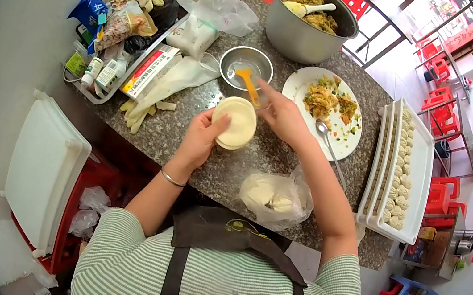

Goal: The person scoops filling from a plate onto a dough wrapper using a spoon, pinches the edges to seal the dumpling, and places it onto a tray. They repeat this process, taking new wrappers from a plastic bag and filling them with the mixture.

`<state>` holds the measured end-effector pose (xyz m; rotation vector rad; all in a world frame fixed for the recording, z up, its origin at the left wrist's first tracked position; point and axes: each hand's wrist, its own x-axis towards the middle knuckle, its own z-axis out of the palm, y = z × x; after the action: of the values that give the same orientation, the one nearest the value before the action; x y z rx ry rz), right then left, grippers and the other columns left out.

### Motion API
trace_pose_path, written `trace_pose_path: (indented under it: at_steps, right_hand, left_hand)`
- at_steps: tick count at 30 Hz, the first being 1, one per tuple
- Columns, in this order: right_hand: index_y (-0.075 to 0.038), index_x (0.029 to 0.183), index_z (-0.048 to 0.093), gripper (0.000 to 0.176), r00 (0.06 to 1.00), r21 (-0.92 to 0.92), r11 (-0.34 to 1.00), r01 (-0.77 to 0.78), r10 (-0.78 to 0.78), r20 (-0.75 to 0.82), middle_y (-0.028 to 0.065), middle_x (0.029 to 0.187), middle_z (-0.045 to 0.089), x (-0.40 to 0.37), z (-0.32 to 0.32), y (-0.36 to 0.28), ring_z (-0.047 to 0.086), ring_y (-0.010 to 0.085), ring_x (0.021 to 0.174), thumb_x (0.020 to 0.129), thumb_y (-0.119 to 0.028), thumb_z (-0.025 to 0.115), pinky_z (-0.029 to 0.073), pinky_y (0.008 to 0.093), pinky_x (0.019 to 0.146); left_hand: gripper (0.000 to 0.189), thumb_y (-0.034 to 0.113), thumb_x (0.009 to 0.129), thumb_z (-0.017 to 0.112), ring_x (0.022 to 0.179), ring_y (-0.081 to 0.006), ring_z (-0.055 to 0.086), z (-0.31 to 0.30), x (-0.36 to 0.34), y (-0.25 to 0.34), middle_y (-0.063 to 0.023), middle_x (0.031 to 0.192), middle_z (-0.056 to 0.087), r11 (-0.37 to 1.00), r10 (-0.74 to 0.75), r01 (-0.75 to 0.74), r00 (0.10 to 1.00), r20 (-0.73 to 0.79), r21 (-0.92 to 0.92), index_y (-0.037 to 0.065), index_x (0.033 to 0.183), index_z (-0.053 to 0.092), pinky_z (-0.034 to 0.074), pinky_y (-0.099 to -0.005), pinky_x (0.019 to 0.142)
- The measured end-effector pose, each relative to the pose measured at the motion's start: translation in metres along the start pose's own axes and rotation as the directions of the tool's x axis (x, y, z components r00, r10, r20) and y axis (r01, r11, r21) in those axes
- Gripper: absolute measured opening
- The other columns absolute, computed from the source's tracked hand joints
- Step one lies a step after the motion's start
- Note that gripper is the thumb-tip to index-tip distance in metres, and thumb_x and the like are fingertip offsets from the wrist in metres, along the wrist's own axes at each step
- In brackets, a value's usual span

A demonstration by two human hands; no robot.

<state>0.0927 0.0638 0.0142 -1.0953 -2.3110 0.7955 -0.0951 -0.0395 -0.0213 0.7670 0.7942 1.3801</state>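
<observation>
Head view: a clear bag (276,200) of pale dough lies near the table's (173,131) near edge, below both hands. The left hand (204,136) holds a stack of dough rounds (234,123), thumb on top; the rounds are pale, flat and smooth-edged. The right hand (281,116) is beside the stack, blurred fingers at the handle of an orange tool (249,87); whether it is gripped cannot be told. The tool's head is over a metal bowl (248,56). Bare table shows left of the left hand; a plate (338,141) bounds the right, a large pot (308,37) the far side.
</observation>
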Motion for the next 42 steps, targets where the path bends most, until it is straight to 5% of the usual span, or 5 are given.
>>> trace_pose_path:
  at_steps: [6, 16, 24, 33, 42]
  right_hand:
    - [-0.016, 0.108, 0.066, 0.027, 0.971, -0.227, 0.956, 0.188, -0.216, -0.105, 0.0111, 0.083, 0.061, 0.027, 0.02, 0.006, 0.061, 0.0314, 0.08, 0.081, -0.012, 0.065, 0.049, 0.0405, 0.07]
    - [-0.008, 0.114, 0.066, 0.029, 0.982, 0.193, 0.972, 0.132, -0.101, -0.16, 0.0114, 0.085, 0.065, -0.013, -0.029, -0.048, 0.063, 0.0236, 0.077, 0.086, -0.001, 0.058, 0.049, 0.034, 0.07]
    - [-0.012, 0.11, 0.067, 0.031, 0.922, -0.061, 0.925, 0.374, -0.378, -0.078, 0.0064, 0.078, 0.063, -0.071, -0.023, -0.074, 0.058, 0.0234, 0.072, 0.08, -0.004, 0.064, 0.044, 0.0345, 0.068]
    - [-0.007, 0.107, 0.07, 0.022, 0.998, 0.401, 0.916, 0.016, -0.04, 0.051, 0.006, 0.078, 0.068, -0.055, -0.061, -0.064, 0.061, 0.0141, 0.067, 0.092, -0.019, 0.059, 0.047, 0.0275, 0.065]
    - [0.001, 0.105, 0.068, 0.025, 0.983, 0.553, 0.819, 0.152, -0.184, 0.002, 0.0021, 0.071, 0.061, -0.035, -0.097, -0.048, 0.056, 0.0089, 0.065, 0.094, -0.019, 0.057, 0.045, 0.0223, 0.062]
  left_hand:
    - [0.035, 0.023, 0.096, 0.057, 0.098, -0.0176, 0.064, -0.031, -0.004, 0.013, -0.0108, 0.111, 0.064, 0.967, -0.087, 0.054, 0.988, -0.124, -0.249, -0.003, 0.119, 0.052, 0.053, -0.0314, 0.085]
    - [0.038, 0.023, 0.097, 0.054, 0.107, -0.02, 0.061, -0.041, 0.011, 0.022, -0.0112, 0.119, 0.059, 0.909, -0.098, 0.069, 0.994, -0.051, -0.411, -0.002, 0.125, 0.048, 0.052, -0.0336, 0.092]
    - [0.041, 0.027, 0.097, 0.054, 0.109, -0.0193, 0.06, -0.034, 0.028, 0.016, -0.0091, 0.123, 0.058, 0.831, -0.131, 0.038, 0.983, -0.129, -0.555, 0.005, 0.13, 0.045, 0.052, -0.0329, 0.092]
    - [0.042, 0.026, 0.096, 0.055, 0.109, -0.0204, 0.059, -0.03, 0.017, 0.018, -0.0089, 0.122, 0.057, 0.885, -0.129, 0.155, 0.988, 0.089, -0.439, 0.004, 0.13, 0.045, 0.049, -0.035, 0.094]
    - [0.042, 0.025, 0.09, 0.063, 0.098, -0.0139, 0.062, -0.051, 0.006, 0.03, -0.0084, 0.11, 0.064, 0.971, -0.165, 0.211, 0.932, 0.322, -0.112, -0.003, 0.121, 0.053, 0.049, -0.0293, 0.089]
